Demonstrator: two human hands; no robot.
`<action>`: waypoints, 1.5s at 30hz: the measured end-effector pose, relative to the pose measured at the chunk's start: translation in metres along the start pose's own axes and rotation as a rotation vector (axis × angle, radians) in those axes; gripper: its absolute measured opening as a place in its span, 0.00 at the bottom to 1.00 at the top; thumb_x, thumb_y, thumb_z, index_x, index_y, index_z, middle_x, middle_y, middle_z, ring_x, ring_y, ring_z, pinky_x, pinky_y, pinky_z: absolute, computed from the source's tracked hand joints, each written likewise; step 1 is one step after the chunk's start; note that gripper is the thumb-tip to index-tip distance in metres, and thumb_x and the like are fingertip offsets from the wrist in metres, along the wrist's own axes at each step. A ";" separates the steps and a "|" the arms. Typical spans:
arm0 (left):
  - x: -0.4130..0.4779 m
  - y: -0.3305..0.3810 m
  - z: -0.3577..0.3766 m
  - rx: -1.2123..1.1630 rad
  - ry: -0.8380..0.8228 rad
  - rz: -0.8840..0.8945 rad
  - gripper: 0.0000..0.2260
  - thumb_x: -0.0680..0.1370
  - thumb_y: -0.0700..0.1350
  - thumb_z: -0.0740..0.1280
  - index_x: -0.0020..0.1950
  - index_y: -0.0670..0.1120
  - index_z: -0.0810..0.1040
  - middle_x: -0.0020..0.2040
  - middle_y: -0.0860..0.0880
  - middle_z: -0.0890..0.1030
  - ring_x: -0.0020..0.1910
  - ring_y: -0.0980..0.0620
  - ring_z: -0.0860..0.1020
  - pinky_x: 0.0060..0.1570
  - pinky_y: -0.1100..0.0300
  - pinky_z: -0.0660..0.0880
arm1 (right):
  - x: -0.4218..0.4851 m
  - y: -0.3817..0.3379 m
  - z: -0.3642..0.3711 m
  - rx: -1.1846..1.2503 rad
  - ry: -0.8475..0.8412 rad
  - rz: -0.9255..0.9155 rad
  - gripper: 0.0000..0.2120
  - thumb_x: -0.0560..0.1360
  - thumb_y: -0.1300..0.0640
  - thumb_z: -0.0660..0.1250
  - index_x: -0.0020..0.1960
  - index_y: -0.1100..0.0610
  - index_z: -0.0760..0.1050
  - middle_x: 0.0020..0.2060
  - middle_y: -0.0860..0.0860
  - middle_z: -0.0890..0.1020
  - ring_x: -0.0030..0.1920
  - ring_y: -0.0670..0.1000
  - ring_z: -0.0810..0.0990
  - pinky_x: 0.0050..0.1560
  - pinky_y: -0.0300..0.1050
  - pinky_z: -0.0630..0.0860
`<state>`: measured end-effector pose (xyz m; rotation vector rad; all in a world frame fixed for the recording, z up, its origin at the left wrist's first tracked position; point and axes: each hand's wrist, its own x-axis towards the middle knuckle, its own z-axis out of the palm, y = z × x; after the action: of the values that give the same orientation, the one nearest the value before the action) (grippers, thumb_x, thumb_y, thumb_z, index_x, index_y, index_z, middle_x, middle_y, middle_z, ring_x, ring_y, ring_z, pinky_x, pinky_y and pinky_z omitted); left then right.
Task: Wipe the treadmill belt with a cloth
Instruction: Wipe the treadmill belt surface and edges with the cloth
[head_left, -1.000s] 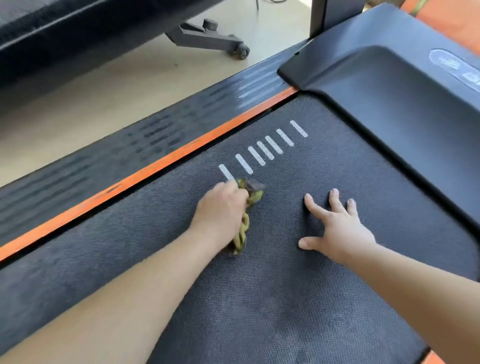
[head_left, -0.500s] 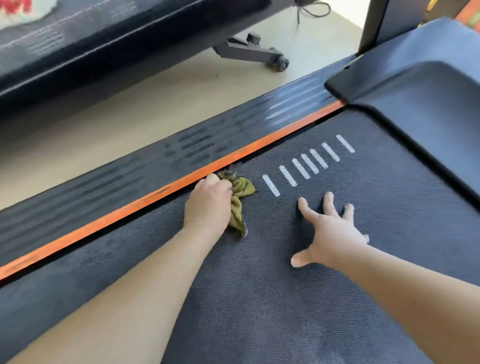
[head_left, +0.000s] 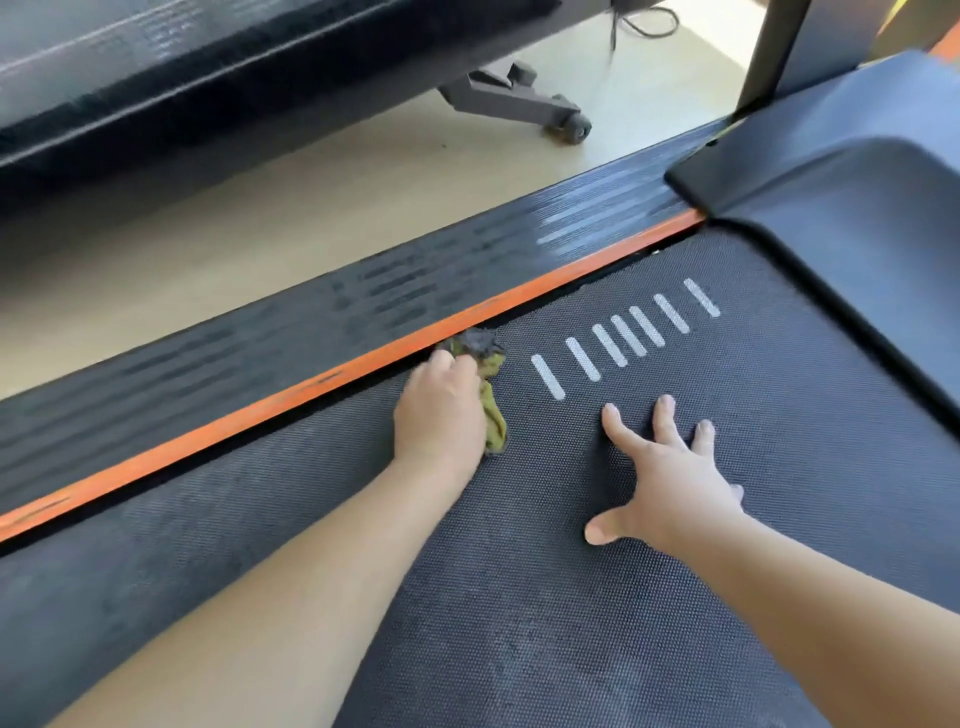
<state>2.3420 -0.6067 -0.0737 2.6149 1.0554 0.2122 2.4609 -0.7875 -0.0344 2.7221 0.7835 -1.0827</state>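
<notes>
The left hand (head_left: 439, 410) had its grip closed over a bunched olive-green cloth (head_left: 494, 423), fingers curled on top and pressing it down onto the treadmill belt (head_left: 571, 623). The cloth lay at the belt's left edge, its far tip grey with dirt and touching the orange strip (head_left: 260, 415) that ran beside the side rail (head_left: 363, 301). The right hand (head_left: 670, 483) held nothing; it lay flat on the belt with its fingers spread, near the cloth and just below a row of white stripes (head_left: 623, 332). The cloth looked light, soft and limp, likely to fold and bunch rather than keep a shape, so it seemed best held as a wad under the palm so that a broad pad met the surface. The belt's dotted texture would probably drag at the fabric, and the loose tail by the wrist might catch in the dark gap along the strip.
</notes>
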 end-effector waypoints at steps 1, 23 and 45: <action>-0.011 0.005 -0.002 -0.036 -0.034 0.082 0.07 0.83 0.43 0.61 0.46 0.44 0.74 0.49 0.46 0.74 0.50 0.43 0.73 0.43 0.50 0.69 | 0.000 0.000 0.000 -0.002 0.005 0.000 0.64 0.58 0.35 0.82 0.76 0.27 0.37 0.79 0.45 0.30 0.79 0.64 0.33 0.67 0.81 0.60; -0.037 0.008 -0.004 0.007 0.012 -0.069 0.06 0.82 0.43 0.58 0.52 0.46 0.74 0.51 0.45 0.76 0.51 0.43 0.75 0.44 0.49 0.73 | -0.003 0.002 0.001 -0.020 0.016 -0.016 0.64 0.58 0.33 0.81 0.76 0.27 0.36 0.79 0.45 0.31 0.80 0.63 0.34 0.68 0.78 0.63; -0.025 -0.038 0.012 0.168 0.000 0.206 0.11 0.83 0.49 0.55 0.48 0.46 0.73 0.48 0.46 0.73 0.48 0.41 0.73 0.45 0.47 0.73 | -0.006 0.007 0.003 -0.013 0.059 -0.048 0.63 0.59 0.31 0.80 0.76 0.27 0.36 0.79 0.44 0.31 0.80 0.63 0.34 0.68 0.77 0.64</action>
<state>2.3024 -0.6016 -0.0983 2.8760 0.8362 0.1760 2.4586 -0.7965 -0.0333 2.7490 0.8661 -1.0072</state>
